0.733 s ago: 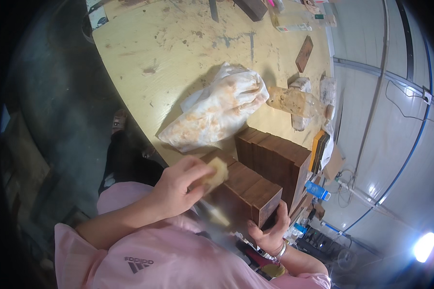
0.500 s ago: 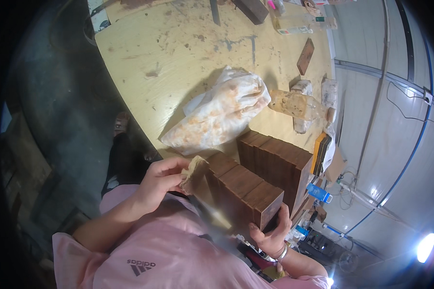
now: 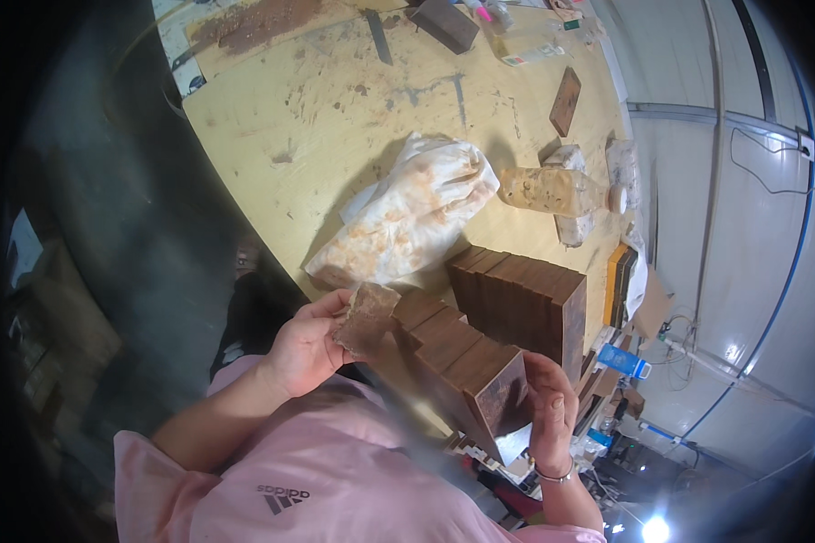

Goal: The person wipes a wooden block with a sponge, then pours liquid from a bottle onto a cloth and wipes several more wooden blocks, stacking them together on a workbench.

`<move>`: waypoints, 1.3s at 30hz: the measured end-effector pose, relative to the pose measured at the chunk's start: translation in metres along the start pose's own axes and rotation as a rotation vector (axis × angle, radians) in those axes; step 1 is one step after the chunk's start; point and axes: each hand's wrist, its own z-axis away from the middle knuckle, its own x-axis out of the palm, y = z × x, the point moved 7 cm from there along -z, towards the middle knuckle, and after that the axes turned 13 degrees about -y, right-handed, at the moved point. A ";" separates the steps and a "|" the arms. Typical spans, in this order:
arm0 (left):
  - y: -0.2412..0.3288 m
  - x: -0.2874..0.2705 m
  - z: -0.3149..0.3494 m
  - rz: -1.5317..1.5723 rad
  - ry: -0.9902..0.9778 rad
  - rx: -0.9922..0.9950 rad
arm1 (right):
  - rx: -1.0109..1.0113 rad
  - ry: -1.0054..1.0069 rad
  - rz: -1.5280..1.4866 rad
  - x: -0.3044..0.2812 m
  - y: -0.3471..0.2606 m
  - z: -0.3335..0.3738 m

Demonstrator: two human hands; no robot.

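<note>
Your pale, stained table (image 3: 272,145) bears a blotchy white cloth (image 3: 412,213), brown wooden blocks (image 3: 516,303) nearer right, and a dark block (image 3: 445,25) at the far side.

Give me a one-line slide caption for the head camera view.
The left hand holds worn sandpaper while the right hand is at the end of the nearer row of dark brown wooden blocks.

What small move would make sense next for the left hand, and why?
Probably, the left hand should turn the thin, brown-faced sheet over and lay it on the nearer row of dark-brown wooden blocks: its brown face is turned up, it is held beside the row's left end, and the right hand is at the other end, seemingly placed to steady it.
</note>
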 end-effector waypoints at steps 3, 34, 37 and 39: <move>0.004 0.005 0.000 -0.004 -0.013 0.023 | -0.068 0.097 0.099 -0.005 -0.003 0.014; 0.120 0.039 -0.107 -1.141 0.110 0.101 | -0.097 0.068 0.724 0.028 -0.011 0.007; 0.130 0.075 -0.118 -1.061 0.020 0.183 | -0.111 0.082 0.733 0.026 -0.009 0.008; 0.138 0.094 -0.109 -0.999 -0.049 0.262 | -0.097 0.086 0.732 0.024 -0.006 0.009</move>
